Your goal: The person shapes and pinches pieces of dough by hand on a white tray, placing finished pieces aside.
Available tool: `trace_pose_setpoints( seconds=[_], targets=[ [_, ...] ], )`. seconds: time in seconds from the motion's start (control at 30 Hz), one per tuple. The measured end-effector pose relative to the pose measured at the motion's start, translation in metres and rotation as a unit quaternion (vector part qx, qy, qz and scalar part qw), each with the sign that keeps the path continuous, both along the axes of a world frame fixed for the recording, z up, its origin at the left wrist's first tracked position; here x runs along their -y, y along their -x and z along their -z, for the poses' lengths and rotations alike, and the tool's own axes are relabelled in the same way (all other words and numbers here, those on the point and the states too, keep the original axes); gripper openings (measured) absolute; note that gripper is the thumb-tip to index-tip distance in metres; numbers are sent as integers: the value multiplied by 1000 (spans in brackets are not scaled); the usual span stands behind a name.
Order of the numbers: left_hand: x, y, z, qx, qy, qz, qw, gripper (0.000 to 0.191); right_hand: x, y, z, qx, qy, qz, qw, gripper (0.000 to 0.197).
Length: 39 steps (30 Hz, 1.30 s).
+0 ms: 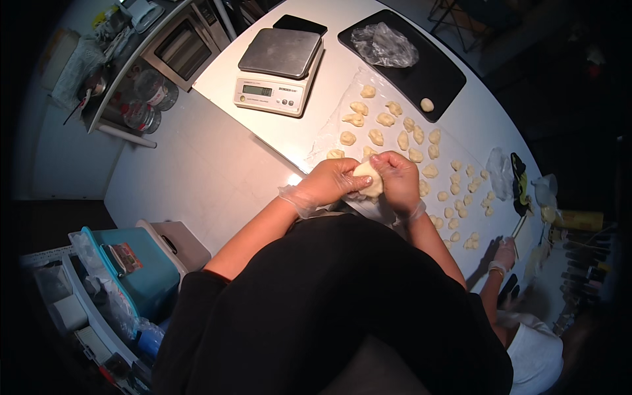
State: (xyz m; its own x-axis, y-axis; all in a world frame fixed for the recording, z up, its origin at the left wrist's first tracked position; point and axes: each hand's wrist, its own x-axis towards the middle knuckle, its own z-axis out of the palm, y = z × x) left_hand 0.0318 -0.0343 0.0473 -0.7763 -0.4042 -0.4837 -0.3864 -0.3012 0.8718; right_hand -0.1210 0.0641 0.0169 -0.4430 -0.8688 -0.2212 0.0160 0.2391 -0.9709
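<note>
Between my two hands is a pale lump of dough [369, 177], held above the table's near edge. My left hand [332, 180], in a clear plastic glove, grips its left side with the thumb across the front. My right hand [398, 178], also gloved, pinches the upper right part of the lump. Just beyond my hands, several small rough dough pieces [375, 137] lie on a clear plastic sheet [328, 137]. Smaller dough pieces [454, 177] are spread on the table to the right of my right hand.
A digital scale [269, 94] stands at the far left of the white table [224, 74]. Behind the sheet lies a black tray [410, 81] with crumpled plastic film [384, 45] and one smooth dough ball [427, 104]. At right, a co-worker's gloved hand [504, 254] holds a thin stick [519, 226].
</note>
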Motion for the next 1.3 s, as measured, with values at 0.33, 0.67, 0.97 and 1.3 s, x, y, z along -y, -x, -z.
trace_pose_setpoints(
  seconds=[0.33,0.67,0.97,1.3],
  targets=[
    [-5,3,25,-33,-2,-30,999,23,1,-8,-27,111,-20,0,994,12],
    [-5,5,19,-110,-167,-59,978,24,-4,5,-10,96,20,40,994,17],
    [-3,6,37,-38,-12,-7,999,30,-9,9,-8,66,-9,-8,998,16],
    [6,10,24,-26,-80,-68,994,30,-18,-4,-24,73,-26,-41,996,34]
  ],
)
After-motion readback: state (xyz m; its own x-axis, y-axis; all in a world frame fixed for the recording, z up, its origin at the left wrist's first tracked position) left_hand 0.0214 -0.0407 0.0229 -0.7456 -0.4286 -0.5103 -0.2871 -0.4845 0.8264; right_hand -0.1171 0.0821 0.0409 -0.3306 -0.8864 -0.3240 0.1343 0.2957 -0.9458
